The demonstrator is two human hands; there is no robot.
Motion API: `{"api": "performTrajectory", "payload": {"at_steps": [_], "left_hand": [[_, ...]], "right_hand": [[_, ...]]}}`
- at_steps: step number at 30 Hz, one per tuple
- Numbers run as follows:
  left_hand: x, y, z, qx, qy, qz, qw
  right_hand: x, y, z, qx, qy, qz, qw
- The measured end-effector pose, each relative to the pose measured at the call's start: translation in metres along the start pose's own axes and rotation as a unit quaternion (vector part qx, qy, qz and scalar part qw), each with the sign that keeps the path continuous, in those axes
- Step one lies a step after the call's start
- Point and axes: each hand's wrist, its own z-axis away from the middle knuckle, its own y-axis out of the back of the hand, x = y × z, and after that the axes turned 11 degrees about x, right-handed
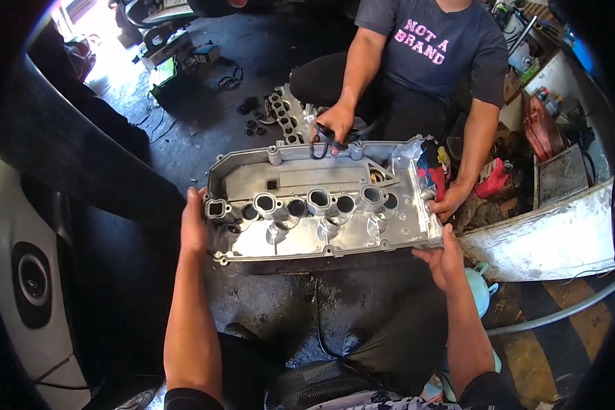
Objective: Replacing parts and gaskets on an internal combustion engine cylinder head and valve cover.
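A silvery engine valve cover [301,236], with its hollow inside facing up and a row of round and squarish openings along its middle, is held level in front of me. My left hand [195,222] grips its left end, fingers partly hidden behind the edge. At the near right corner my right hand [447,260] supports it, thumb up at the end and fingers underneath. Across from me, a co-worker's hand [337,123] holds a thin black loop, perhaps a rubber gasket, over the far rim. The co-worker's other hand [451,199] touches the cover's right end.
Behind the cover, a metal engine part [287,113] lies on the dark floor near several small black rings [255,128]. A car panel [20,205] stands on the left. To the right are a cluttered white bin [547,239], a grey hose [560,314] and a turquoise container [482,290].
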Motion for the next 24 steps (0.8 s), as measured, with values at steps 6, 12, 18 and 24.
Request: {"api": "performTrajectory", "payload": {"at_steps": [6, 12, 18, 24], "left_hand": [[-0.054, -0.014, -0.005, 0.028, 0.033, -0.249, 0.967], [-0.017, 0.022, 0.015, 0.115, -0.092, -0.441, 0.886], [0.044, -0.03, 0.087, -0.015, -0.075, -0.395, 0.916], [0.012, -0.08, 0.13, -0.318, 0.099, -0.318, 0.888]], "right_hand": [[0.013, 0.023, -0.008, 0.124, -0.076, 0.324, 0.935], [-0.024, -0.05, 0.049, 0.022, 0.122, 0.737, 0.664], [0.067, -0.098, 0.089, -0.383, 0.035, 0.62, 0.684], [0.142, -0.097, 0.084, -0.531, -0.029, 0.701, 0.476]]}}
